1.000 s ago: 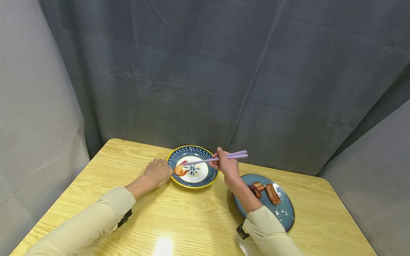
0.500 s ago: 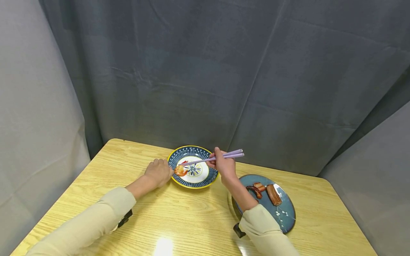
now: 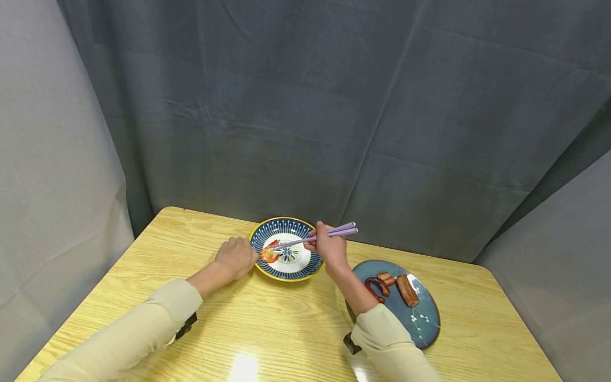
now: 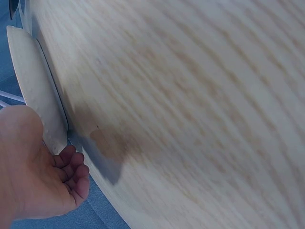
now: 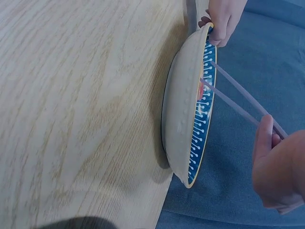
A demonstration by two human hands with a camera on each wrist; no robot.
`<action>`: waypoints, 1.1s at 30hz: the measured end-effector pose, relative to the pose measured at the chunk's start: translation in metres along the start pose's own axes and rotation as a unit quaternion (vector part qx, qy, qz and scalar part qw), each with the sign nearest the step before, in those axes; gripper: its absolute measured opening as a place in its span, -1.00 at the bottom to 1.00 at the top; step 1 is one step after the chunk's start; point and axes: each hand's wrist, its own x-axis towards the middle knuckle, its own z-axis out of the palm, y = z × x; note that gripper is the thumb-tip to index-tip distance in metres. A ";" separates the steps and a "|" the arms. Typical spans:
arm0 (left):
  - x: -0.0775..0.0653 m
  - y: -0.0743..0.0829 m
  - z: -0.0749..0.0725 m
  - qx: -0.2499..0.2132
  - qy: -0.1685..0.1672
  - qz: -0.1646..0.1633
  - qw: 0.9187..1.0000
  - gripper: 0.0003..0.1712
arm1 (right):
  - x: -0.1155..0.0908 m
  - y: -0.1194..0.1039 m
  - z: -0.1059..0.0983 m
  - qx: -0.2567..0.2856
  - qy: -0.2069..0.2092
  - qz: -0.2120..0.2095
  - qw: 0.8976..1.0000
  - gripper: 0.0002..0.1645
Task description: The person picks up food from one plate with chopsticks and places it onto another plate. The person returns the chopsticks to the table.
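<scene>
My left hand (image 3: 235,258) pinches the left rim of a shallow dish (image 3: 305,265), blue and white with a yellow edge. In the right wrist view, its thumb lies over that rim and its fingers curl underneath. An orange-red shrimp (image 3: 269,255) lies inside the dish, close to the left hand. Purple chopsticks (image 3: 343,230) are held in my right hand (image 3: 332,248), above the dish's right side. Their tips reach down to the shrimp, and the right wrist view shows the two sticks (image 5: 238,109) spread apart. The dish's pale underside (image 5: 183,105) rests on the table.
On the right stands a dark blue plate (image 3: 427,329), partly covered by my right forearm. It bears a brown ribbed slab of food (image 3: 407,290), a smaller brown piece (image 3: 385,278) and a curled dark-red piece (image 3: 374,292). A grey curtain (image 3: 286,132) hangs behind the wooden table (image 3: 267,323).
My right hand has shifted slightly left with the chopsticks, and its forearm uncovers more of the curled piece on the blue plate. The left hand stays on the dish's rim.
</scene>
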 end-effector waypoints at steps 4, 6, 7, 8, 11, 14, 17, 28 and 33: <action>0.000 -0.001 0.000 0.008 -0.005 0.003 1.000 -0.63 | -0.001 0.002 0.004 -0.024 0.005 -0.009 1.000 -0.49; 0.000 -0.001 0.000 0.012 -0.005 0.007 1.000 -0.63 | -0.001 0.002 0.006 -0.035 0.006 -0.013 0.999 -0.48; 0.000 -0.001 0.000 0.014 -0.005 0.008 1.000 -0.63 | -0.002 0.002 0.006 -0.039 0.006 -0.016 0.999 -0.47; 0.000 -0.001 0.000 0.014 -0.005 0.009 1.000 -0.63 | -0.002 0.002 0.007 -0.042 0.007 -0.018 0.999 -0.47; 0.000 -0.001 0.000 0.014 -0.004 0.011 1.000 -0.63 | -0.002 0.002 0.008 -0.050 0.009 -0.023 0.998 -0.46; 0.000 -0.001 -0.001 0.016 -0.004 0.013 1.000 -0.63 | -0.002 0.001 0.010 -0.051 0.011 -0.023 0.998 -0.47; 0.000 -0.002 -0.001 0.018 -0.001 0.014 1.000 -0.62 | -0.002 0.000 0.014 -0.045 0.013 -0.023 0.999 -0.48; -0.002 -0.001 -0.002 0.019 -0.006 0.010 1.000 -0.62 | -0.006 -0.003 0.025 -0.043 -0.002 -0.034 0.998 -0.51; -0.002 0.001 -0.002 0.003 -0.005 0.001 1.000 -0.61 | -0.009 -0.002 0.029 -0.065 -0.001 -0.053 0.996 -0.51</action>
